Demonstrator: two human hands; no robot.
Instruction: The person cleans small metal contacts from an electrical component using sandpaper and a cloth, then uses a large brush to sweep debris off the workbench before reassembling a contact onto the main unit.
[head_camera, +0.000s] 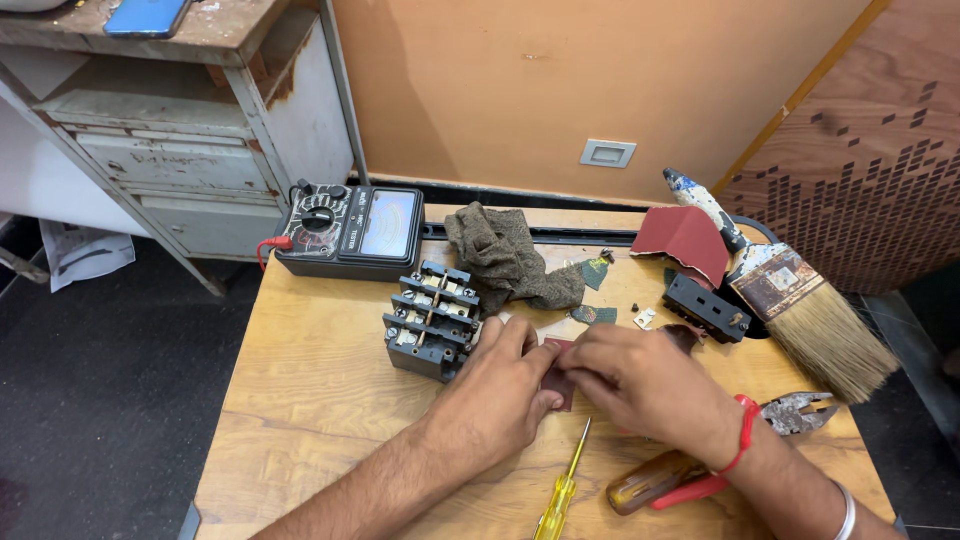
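My left hand (497, 392) and my right hand (645, 380) meet at the middle of a wooden table (310, 390). Together they pinch a small piece of dark red sandpaper (559, 385), folded between the fingertips; what lies inside it is hidden. A black contactor block with metal terminals (432, 320) stands just left of my left hand. A yellow-handled screwdriver (563, 490) lies on the table below my hands.
An analog meter (350, 232) sits at the table's back left, a brown rag (508, 258) beside it. A sheet of red sandpaper (686, 240), a black part (706, 307), a wide paintbrush (790, 295), pliers (790, 413) and small loose pieces (594, 315) lie to the right. A metal cabinet (180, 150) stands left.
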